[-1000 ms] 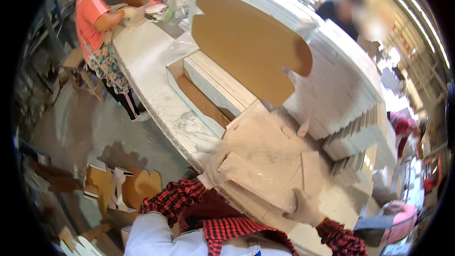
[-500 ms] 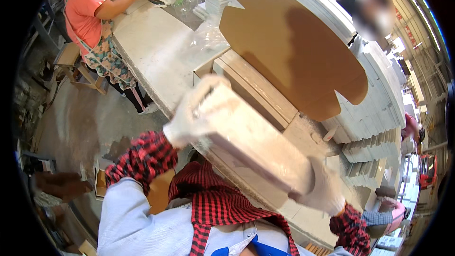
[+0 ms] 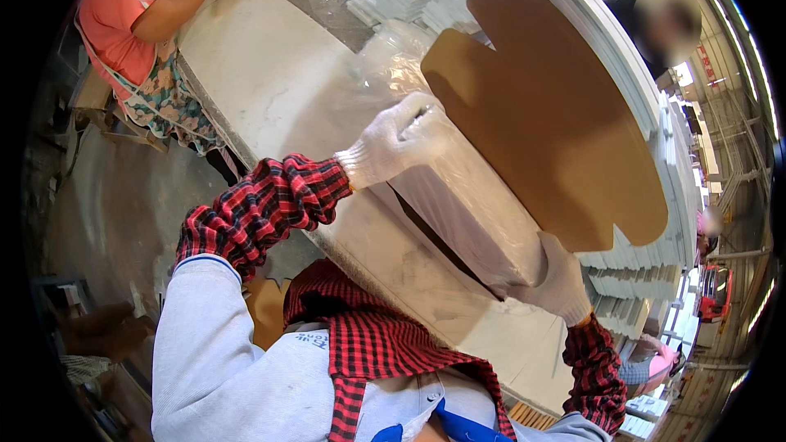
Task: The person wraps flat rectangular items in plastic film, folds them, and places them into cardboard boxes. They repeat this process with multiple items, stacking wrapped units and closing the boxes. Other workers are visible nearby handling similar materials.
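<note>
A long, pale bundle in clear plastic wrap (image 3: pixel 471 200) spans between my two white-gloved hands. My left hand (image 3: pixel 397 143) is closed round its far-left end, and my right hand (image 3: pixel 557 282) grips the near-right end. Directly behind it rises the open brown lid of a cardboard box (image 3: pixel 573 115), with notched, rounded flaps. The bundle is over the box's body or partly inside it; how deep it sits I cannot tell. Along its near side runs a dark gap. The bundle hides most of the box's inside.
The box rests on a pale, dusty worktable (image 3: pixel 262 65). Crumpled clear plastic (image 3: pixel 393 57) lies beyond my left hand. Stacks of white slabs (image 3: pixel 630 74) stand behind the lid. A co-worker in a floral apron (image 3: pixel 164 98) handles something at the table's far left end; other people are farther back.
Both hands have carried the wrapped bundle away from me and to the right, from above the table's near edge to the box. It now covers the pieces seen in the box before.
</note>
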Available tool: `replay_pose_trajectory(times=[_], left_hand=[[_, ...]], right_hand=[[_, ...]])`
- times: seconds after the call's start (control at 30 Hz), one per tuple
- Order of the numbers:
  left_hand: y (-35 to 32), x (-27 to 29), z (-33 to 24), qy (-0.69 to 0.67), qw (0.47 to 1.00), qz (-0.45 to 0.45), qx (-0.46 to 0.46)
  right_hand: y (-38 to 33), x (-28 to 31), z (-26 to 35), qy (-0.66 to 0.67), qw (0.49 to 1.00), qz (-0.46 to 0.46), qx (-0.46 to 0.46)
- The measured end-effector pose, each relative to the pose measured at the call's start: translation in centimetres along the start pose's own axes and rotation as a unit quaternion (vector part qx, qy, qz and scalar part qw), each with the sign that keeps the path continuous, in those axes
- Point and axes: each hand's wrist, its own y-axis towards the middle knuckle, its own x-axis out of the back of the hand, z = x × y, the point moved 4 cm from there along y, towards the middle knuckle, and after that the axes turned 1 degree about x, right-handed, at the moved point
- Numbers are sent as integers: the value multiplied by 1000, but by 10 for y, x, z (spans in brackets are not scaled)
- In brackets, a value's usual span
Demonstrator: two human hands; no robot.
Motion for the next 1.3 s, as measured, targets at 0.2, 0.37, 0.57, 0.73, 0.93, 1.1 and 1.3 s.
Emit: replay_pose_trajectory(times=[0.2, 0.37, 0.57, 0.73, 0.93, 1.1, 1.3], left_hand=[[11, 6, 8, 103, 993, 30, -41], [7, 2, 3, 113, 993, 22, -20], [-8, 0, 12, 128, 991, 20, -13], [-5, 5, 28, 171, 981, 66, -58], [6, 0, 15, 332, 926, 109, -144], [3, -1, 25, 315, 931, 120, -140], [1, -4, 25, 303, 936, 135, -116]], right_hand=[[11, -11, -6, 8, 999, 30, -12], [8, -13, -10, 7, 1000, 27, -8], [-2, -15, -17, 21, 999, 33, -14], [-3, -11, -14, 26, 999, 28, -8], [-8, -18, -24, 27, 997, 44, -59], [-11, -23, -25, 10, 1000, -8, -23], [-13, -42, -25, -48, 998, -41, -6]])
